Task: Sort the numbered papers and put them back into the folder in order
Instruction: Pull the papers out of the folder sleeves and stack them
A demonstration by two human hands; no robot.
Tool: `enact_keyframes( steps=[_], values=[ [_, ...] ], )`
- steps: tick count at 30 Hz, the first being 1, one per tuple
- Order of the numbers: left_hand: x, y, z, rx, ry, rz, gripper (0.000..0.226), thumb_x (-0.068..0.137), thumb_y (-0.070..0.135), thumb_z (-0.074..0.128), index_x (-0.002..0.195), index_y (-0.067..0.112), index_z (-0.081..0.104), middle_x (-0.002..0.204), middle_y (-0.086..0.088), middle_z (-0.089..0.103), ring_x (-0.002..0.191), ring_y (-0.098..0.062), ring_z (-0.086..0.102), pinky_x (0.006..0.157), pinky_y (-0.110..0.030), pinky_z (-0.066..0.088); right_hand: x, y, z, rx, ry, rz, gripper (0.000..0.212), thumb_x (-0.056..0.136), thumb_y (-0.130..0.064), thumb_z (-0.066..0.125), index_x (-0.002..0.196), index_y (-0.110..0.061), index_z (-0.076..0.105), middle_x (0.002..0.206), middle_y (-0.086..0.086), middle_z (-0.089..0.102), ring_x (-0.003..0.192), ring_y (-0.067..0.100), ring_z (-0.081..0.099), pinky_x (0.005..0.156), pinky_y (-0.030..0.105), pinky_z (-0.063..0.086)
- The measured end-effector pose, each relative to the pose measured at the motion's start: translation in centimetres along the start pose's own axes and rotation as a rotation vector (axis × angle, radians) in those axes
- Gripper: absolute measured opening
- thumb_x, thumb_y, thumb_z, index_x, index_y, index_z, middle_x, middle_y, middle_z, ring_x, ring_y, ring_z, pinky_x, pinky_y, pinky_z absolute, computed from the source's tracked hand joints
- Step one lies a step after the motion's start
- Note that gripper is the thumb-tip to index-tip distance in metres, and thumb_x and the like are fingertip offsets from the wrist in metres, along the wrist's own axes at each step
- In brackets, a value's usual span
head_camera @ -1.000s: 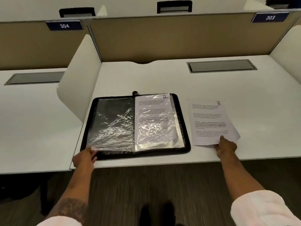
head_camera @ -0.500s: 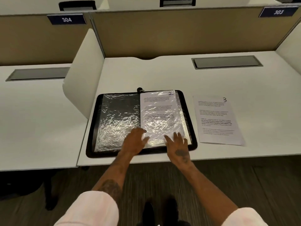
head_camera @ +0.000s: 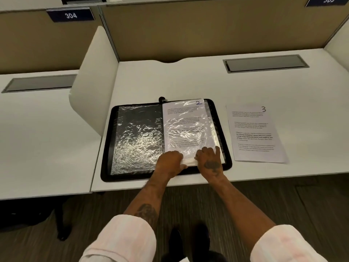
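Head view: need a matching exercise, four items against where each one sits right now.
Items:
1. paper marked 2
2. paper marked 3
3. left hand
4. right hand

Places:
A. loose on the desk, right of the folder
B. at the bottom edge of the sleeve, nearer the spine
C. inside the clear sleeve, on the folder's right half
D. at the bottom edge of the sleeve, nearer the folder's right border

Pairs: 1-C, 2-A, 3-B, 4-D

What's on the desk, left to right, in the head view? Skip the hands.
white divider → folder's clear sleeve → paper 2 → paper 3
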State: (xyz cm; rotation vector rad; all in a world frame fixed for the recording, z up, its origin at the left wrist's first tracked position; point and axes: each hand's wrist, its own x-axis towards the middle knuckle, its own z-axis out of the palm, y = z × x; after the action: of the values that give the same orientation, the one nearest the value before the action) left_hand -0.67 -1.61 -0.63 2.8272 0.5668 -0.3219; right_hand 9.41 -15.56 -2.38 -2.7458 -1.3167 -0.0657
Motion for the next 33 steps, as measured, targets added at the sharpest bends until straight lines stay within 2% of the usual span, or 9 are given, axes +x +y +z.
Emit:
enact_keyframes(
  steps=[10, 13, 16, 19, 22, 24, 26, 30, 33],
  values=[
    [0.1, -0.1, -0.2, 0.034, 0.051, -0.047, 0.024, 0.098, 0.024, 0.044, 0.111, 0.011, 0.060, 0.104, -0.011, 0.066, 0.093, -0.032, 0.064, 0.076, -0.037, 0.048, 1.6, -1.2, -1.7, 0.020, 0.233, -0.138, 0.017, 0.072, -0.011, 0.079, 0.081, -0.011, 0.065, 0.080, 0.009, 0.065, 0.077, 0.029, 0.063, 0.092, 0.053, 0.049],
    [0.4, -0.4, -0.1, -0.003, 0.061, -0.071, 0.024, 0.099, 0.024, 0.041, 0.106, 0.010, 0.060, 0.100, -0.012, 0.067, 0.089, -0.032, 0.064, 0.072, -0.037, 0.046, 0.5, -1.3, -1.6, 0.082, 0.344, -0.330, 0.003, 0.083, -0.013, 0.065, 0.081, -0.011, 0.064, 0.078, 0.009, 0.062, 0.075, 0.026, 0.058, 0.079, 0.041, 0.047],
    [0.7, -0.7, 0.1, -0.020, 0.065, -0.041, 0.024, 0.100, 0.021, 0.037, 0.104, 0.009, 0.057, 0.099, -0.013, 0.067, 0.089, -0.034, 0.064, 0.072, -0.038, 0.046, -1.2, -2.1, -0.8, 0.158, 0.280, -0.570, 0.005, 0.081, -0.010, 0.060, 0.077, -0.009, 0.062, 0.073, 0.008, 0.058, 0.067, 0.022, 0.053, 0.064, 0.033, 0.044],
    [0.6, -1.0, 0.5, -0.017, 0.101, 0.039, 0.028, 0.103, 0.025, 0.033, 0.117, 0.008, 0.052, 0.103, -0.013, 0.067, 0.093, -0.035, 0.064, 0.077, -0.044, 0.050, -1.9, -2.6, 1.9, 0.101, 0.130, -0.438, 0.029, 0.083, -0.014, 0.060, 0.108, -0.001, 0.066, 0.106, 0.017, 0.066, 0.098, 0.031, 0.062, 0.088, 0.040, 0.052],
    [0.6, -1.0, 0.6, 0.004, 0.112, 0.060, 0.035, 0.105, 0.031, 0.031, 0.127, 0.012, 0.049, 0.111, -0.011, 0.065, 0.096, -0.033, 0.064, 0.079, -0.044, 0.050, -1.2, -2.7, 2.8, 0.053, -0.160, -0.206, 0.074, 0.089, -0.045, 0.057, 0.145, 0.000, 0.038, 0.150, 0.024, 0.035, 0.140, 0.035, 0.034, 0.116, 0.045, 0.026],
    [0.5, -0.8, 0.5, 0.015, 0.099, 0.039, 0.034, 0.104, 0.033, 0.033, 0.126, 0.015, 0.051, 0.114, -0.008, 0.064, 0.098, -0.030, 0.064, 0.078, -0.042, 0.049, -0.5, -2.7, 2.8, 0.077, -0.314, -0.124, 0.092, 0.088, -0.071, 0.026, 0.154, -0.007, 0.017, 0.160, 0.018, 0.010, 0.149, 0.031, 0.011, 0.121, 0.045, 0.007],
    [0.6, -0.5, 0.5, 0.015, 0.087, 0.018, 0.031, 0.102, 0.031, 0.039, 0.126, 0.016, 0.052, 0.117, -0.007, 0.062, 0.101, -0.028, 0.062, 0.078, -0.042, 0.049, -0.1, -2.6, 2.2, 0.064, -0.366, -0.113, 0.111, 0.072, -0.084, -0.011, 0.155, -0.012, 0.009, 0.161, 0.014, 0.003, 0.150, 0.027, 0.003, 0.121, 0.045, -0.001],
    [0.6, -0.1, 0.6, 0.005, 0.063, -0.007, 0.036, 0.099, 0.024, 0.046, 0.133, 0.015, 0.048, 0.128, -0.006, 0.056, 0.111, -0.027, 0.058, 0.082, -0.043, 0.050, -1.5, -3.0, 1.4, -0.006, -0.314, -0.129, 0.095, 0.083, -0.071, -0.004, 0.152, -0.012, 0.023, 0.157, 0.014, 0.025, 0.148, 0.026, 0.017, 0.118, 0.049, -0.002],
    [0.4, 0.1, 1.3, -0.014, 0.047, -0.015, 0.045, 0.098, 0.023, 0.045, 0.143, 0.017, 0.039, 0.142, -0.006, 0.046, 0.122, -0.028, 0.051, 0.088, -0.046, 0.051, -4.1, -3.2, 2.2, -0.054, -0.266, -0.093, 0.084, 0.090, -0.065, 0.006, 0.143, -0.011, 0.043, 0.146, 0.018, 0.045, 0.137, 0.033, 0.040, 0.115, 0.054, 0.017]
  ],
)
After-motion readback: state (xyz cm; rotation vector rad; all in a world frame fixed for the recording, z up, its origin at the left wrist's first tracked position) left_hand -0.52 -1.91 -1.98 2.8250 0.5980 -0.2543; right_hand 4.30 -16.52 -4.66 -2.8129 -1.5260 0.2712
